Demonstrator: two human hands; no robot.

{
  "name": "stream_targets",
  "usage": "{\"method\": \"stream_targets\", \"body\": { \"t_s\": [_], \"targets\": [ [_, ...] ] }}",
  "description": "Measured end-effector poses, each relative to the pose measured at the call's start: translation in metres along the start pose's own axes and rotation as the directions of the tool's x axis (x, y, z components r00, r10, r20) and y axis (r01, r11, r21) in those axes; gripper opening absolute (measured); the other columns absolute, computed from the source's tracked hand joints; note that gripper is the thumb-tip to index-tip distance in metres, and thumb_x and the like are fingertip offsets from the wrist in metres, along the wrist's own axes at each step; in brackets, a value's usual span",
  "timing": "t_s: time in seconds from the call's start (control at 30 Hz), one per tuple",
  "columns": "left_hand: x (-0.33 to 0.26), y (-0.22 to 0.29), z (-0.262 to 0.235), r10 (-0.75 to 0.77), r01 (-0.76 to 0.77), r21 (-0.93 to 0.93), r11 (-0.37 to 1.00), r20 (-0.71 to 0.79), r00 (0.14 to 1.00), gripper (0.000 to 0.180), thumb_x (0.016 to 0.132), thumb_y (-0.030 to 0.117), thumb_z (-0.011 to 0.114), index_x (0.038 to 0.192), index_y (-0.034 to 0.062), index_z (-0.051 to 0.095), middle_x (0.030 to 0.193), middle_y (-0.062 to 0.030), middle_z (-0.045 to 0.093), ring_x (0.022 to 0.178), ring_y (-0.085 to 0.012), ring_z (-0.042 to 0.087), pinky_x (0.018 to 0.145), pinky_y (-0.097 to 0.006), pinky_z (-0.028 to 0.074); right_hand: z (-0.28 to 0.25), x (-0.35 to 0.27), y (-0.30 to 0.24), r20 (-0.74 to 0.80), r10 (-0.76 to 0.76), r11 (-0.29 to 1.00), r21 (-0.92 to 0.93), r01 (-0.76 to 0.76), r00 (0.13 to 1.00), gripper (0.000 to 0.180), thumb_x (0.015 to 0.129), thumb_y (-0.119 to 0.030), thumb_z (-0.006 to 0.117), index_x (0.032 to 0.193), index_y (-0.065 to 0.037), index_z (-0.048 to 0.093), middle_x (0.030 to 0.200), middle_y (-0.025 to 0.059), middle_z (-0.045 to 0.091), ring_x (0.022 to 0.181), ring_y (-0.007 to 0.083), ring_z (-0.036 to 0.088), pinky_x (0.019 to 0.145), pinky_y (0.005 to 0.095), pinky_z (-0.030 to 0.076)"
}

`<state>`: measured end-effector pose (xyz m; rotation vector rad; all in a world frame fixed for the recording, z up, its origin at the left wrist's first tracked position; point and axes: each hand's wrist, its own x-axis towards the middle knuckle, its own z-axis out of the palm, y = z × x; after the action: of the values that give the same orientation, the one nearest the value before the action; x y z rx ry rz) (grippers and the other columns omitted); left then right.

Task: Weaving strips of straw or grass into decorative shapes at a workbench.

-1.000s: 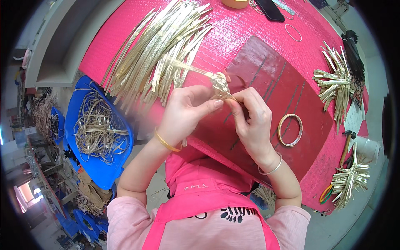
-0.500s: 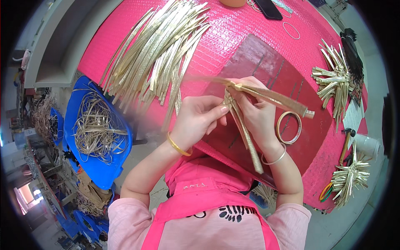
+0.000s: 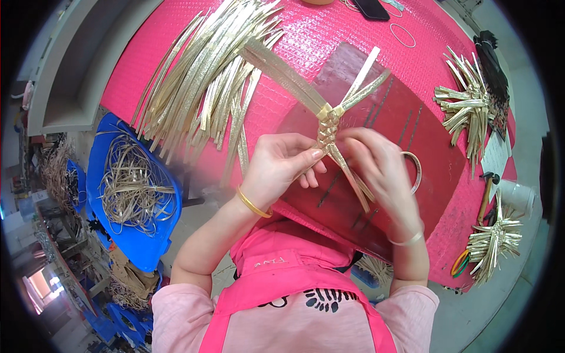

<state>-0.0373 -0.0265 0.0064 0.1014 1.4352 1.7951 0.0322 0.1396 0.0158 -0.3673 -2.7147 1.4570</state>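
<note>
My left hand [image 3: 289, 160] is closed, thumb and fingers pinching the lower part of a short braid of flat gold strips [image 3: 327, 130]. Wide strips run from the braid to the upper left, others to the upper right, and narrow ends hang below. Just right of the braid, my right hand [image 3: 376, 162] has loosely bent, parted fingers, slightly blurred, with nothing visible between them. Whether its fingertips touch the strips is unclear. Beneath both hands lies a dark red mat [image 3: 432, 182]. A tape roll [image 3: 416, 170] is partly hidden behind my right wrist.
A large pile of gold strips [image 3: 203, 76] covers the table's left side. Woven gold bundles [image 3: 465, 106] lie along the right edge near a hammer [image 3: 486, 197]. A blue bin [image 3: 156, 235] of tangled strips stands left of the table. A phone [image 3: 373, 8] lies far back.
My right hand has let go of the strips and moved right and down. The braid has turned more upright, with strips now fanning upper left and upper right. My left hand keeps its pinch.
</note>
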Motion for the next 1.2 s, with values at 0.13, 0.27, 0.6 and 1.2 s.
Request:
{"method": "stream_targets", "body": {
  "t_s": [0.13, 0.27, 0.6, 1.2],
  "targets": [
    [0.002, -0.004, 0.0, -0.082, 0.09, -0.117, 0.989, 0.072, 0.994, 0.016, 0.078, 0.007, 0.056, 0.087, -0.0063, 0.055, 0.066, -0.0125, 0.059, 0.049, -0.0125, 0.056, 0.044, -0.019, 0.044, -0.039, -0.043, 0.031, -0.014, -0.113, 0.639, -0.767, 0.061, 0.994, 0.013, 0.074, -0.011, 0.057, 0.08, -0.001, 0.053, 0.071, 0.013, 0.048, 0.067, 0.0298, 0.049, 0.058, 0.0356, 0.039],
    [0.007, -0.009, 0.008, -0.141, 0.166, -0.161, 0.973, 0.152, 0.978, 0.015, 0.079, 0.006, 0.054, 0.087, -0.0063, 0.055, 0.067, -0.0132, 0.059, 0.051, -0.0142, 0.057, 0.048, -0.021, 0.047, -0.053, -0.059, 0.045, -0.079, 0.347, 0.845, 0.459, -0.275, 0.934, 0.013, 0.08, -0.006, 0.05, 0.091, 0.0, 0.051, 0.097, 0.0162, 0.054, 0.071, 0.0211, 0.059, 0.06, 0.0265, 0.046],
    [-0.005, -0.015, 0.024, -0.112, 0.171, -0.111, 0.979, 0.408, 0.906, 0.019, 0.077, 0.007, 0.057, 0.092, -0.0049, 0.056, 0.095, -0.0074, 0.052, 0.075, -0.0172, 0.058, 0.063, -0.025, 0.049, -0.007, -0.042, 0.009, -0.072, 0.222, 0.27, 0.963, 0.009, 0.972, 0.015, 0.074, 0.003, 0.053, 0.086, -0.003, 0.045, 0.091, 0.0129, 0.054, 0.086, 0.0231, 0.056, 0.079, 0.0357, 0.043],
    [-0.003, -0.01, 0.019, -0.039, 0.057, -0.035, 0.998, 0.39, 0.92, 0.014, 0.075, 0.0, 0.056, 0.087, -0.0047, 0.059, 0.084, -0.0074, 0.057, 0.072, -0.0149, 0.059, 0.064, -0.024, 0.049, 0.012, -0.046, -0.007, -0.353, 0.112, 0.646, 0.736, 0.202, 0.929, 0.012, 0.075, 0.003, 0.054, 0.084, 0.0, 0.046, 0.098, 0.0141, 0.054, 0.085, 0.0159, 0.055, 0.073, 0.0264, 0.046]
  ]
}}
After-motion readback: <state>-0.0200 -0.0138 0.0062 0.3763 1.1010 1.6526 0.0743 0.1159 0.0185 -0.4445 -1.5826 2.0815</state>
